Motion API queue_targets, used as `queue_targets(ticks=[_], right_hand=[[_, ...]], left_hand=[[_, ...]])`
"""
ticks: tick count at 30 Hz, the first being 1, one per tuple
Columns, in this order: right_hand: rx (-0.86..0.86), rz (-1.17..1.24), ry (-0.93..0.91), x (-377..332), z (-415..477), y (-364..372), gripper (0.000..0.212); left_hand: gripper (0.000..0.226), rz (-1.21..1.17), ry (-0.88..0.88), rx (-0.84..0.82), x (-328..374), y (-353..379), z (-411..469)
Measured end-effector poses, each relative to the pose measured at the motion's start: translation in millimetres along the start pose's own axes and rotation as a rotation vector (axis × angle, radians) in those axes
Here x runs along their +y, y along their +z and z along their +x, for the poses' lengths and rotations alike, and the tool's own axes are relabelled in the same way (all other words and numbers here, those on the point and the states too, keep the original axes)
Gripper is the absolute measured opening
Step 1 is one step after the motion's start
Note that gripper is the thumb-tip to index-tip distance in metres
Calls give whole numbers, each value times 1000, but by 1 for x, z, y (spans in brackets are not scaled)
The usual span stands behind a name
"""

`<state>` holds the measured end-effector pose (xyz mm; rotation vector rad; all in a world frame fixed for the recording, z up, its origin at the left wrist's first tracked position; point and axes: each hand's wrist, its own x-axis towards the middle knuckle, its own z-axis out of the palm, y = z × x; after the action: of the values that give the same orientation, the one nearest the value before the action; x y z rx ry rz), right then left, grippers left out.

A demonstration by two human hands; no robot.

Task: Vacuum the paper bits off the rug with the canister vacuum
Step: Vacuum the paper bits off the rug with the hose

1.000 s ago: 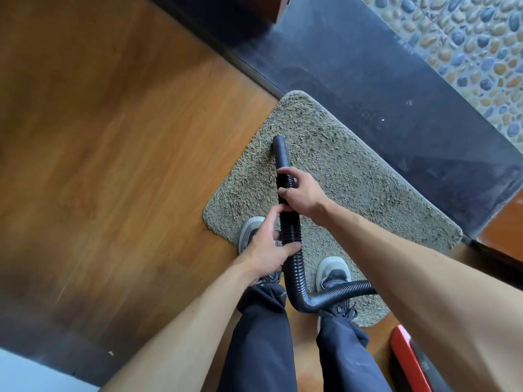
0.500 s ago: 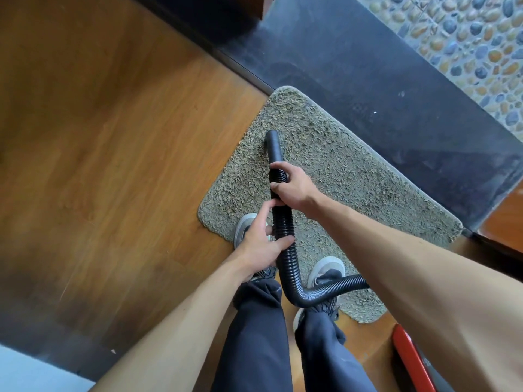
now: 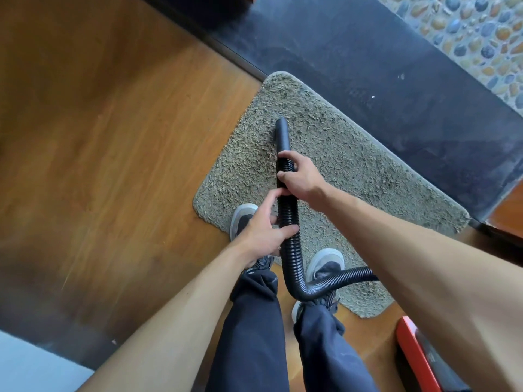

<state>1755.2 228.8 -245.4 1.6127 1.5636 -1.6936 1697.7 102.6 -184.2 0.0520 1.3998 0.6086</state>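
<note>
Black ribbed plastic hose (image 3: 288, 212): light, bendy (judged). Right hand (image 3: 304, 178) grips it behind the stiff black nozzle (image 3: 283, 134); left hand (image 3: 261, 236) clasps it lower.

Both bare forearms enter from the lower edge and converge at frame centre. Right hand (image 3: 302, 179) sits higher, fingers wrapped round the hose (image 3: 288, 216). Left hand (image 3: 263, 233) is just below, thumb across the hose, forefinger reaching upward.

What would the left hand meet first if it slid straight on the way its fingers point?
Probably the right hand, gripping the hose just ahead; the left index fingertip looks almost against it.
</note>
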Motion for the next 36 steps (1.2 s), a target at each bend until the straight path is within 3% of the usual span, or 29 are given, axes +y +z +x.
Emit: queue_targets(ticks=[14,27,36], right_hand=[[-198,29,20,26,-27,23,54],[-15,505,197,97,-84,-35,43],[121,621,-132,106,-145,-114,53]], left_hand=[[60,-50,-52,4,-44,3,-35],[59,269,-22,-168,-29,63,-36],[65,732,303,-154,1,134,-59]])
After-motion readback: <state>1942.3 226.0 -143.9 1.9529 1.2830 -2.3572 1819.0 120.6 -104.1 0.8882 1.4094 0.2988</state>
